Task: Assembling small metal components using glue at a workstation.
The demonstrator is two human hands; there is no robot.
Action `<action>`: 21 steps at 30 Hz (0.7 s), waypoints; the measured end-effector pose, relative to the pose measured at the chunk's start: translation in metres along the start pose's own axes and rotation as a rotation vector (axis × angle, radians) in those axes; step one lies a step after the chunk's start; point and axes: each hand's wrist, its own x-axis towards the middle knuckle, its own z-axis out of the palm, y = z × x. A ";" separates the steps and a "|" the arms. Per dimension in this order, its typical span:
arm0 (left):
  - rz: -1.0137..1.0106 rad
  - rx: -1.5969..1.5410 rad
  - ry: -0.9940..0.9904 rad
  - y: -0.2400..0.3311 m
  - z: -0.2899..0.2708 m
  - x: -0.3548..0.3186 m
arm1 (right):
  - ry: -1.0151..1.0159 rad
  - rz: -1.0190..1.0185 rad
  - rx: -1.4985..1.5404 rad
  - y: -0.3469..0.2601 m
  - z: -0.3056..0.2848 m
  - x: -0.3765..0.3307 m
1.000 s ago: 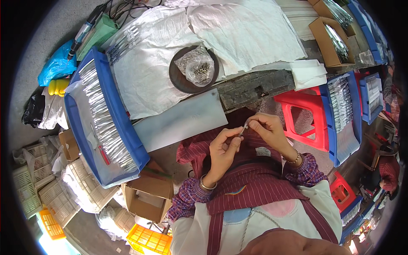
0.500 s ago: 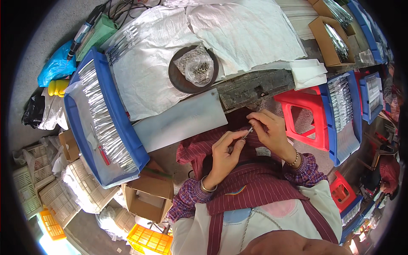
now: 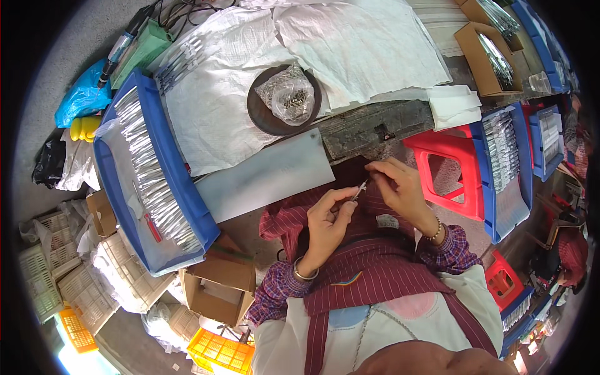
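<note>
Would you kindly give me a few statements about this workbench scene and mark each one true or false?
1. Both hands meet on a small thin metal piece over the lap. True: the left hand and right hand pinch it between their fingertips.
2. The round dark dish is empty. False: it holds a clear bag of small metal parts.
3. The long blue tray lies to the person's left. True.
4. The stool by the right hand is green. False: it is red.
5. The left wrist is bare. False: it wears a bangle.
</note>
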 end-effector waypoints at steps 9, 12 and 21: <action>-0.039 -0.131 0.034 0.002 -0.008 0.003 | -0.457 0.453 -0.343 0.137 -0.008 -0.011; -0.046 -0.123 0.032 0.002 -0.013 0.001 | -0.171 0.131 -0.513 0.153 -0.016 -0.008; 0.648 0.590 -0.114 0.009 -0.005 0.011 | -0.627 0.649 0.722 0.057 -0.007 -0.011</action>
